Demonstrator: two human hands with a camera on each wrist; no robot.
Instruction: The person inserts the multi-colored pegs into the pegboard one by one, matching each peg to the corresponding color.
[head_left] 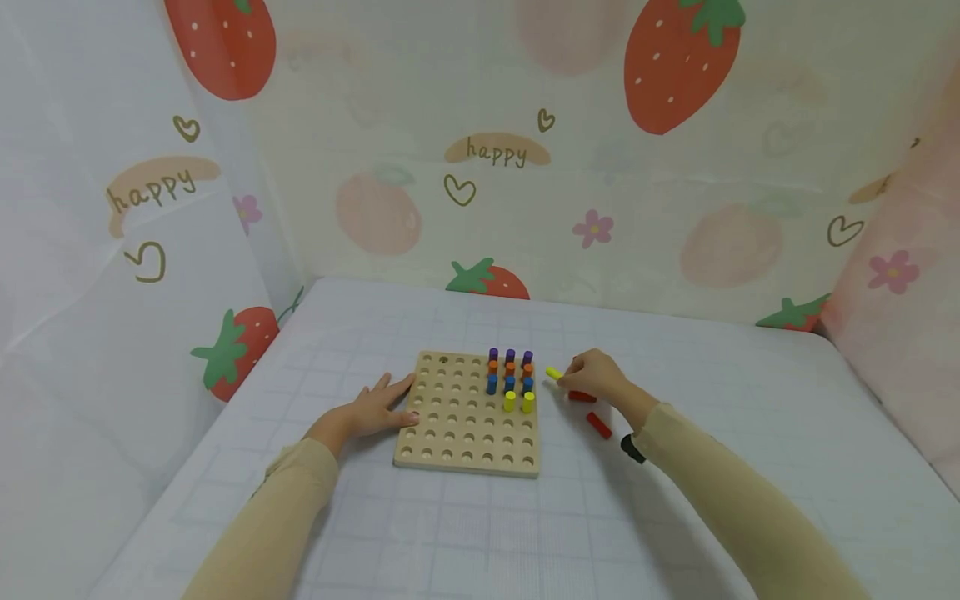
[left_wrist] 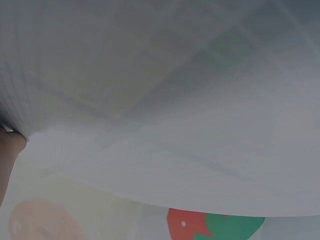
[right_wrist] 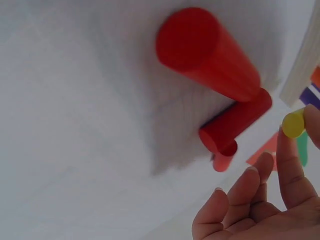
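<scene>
A square wooden pegboard [head_left: 477, 446] with rows of round holes lies on the table. In its far right part stand rows of three purple pegs [head_left: 510, 356], three orange pegs [head_left: 510, 369] and three blue pegs [head_left: 492, 385], with two yellow pegs [head_left: 528, 402] nearer. My left hand [head_left: 369, 410] rests at the board's left edge, thumb over the rim and fingers spread. Just right of the board, my right hand [head_left: 596, 375] pinches another yellow peg [right_wrist: 293, 124] between thumb and index finger. Red pegs [right_wrist: 235, 120] lie beneath and beside that hand.
One loose red peg [head_left: 598, 426] lies on the white table cover [head_left: 480, 533], nearer than the right hand. A dark band [head_left: 633, 448] shows at the right wrist. Behind the table hangs a strawberry-print cloth [head_left: 495, 217], with more cloth at both sides.
</scene>
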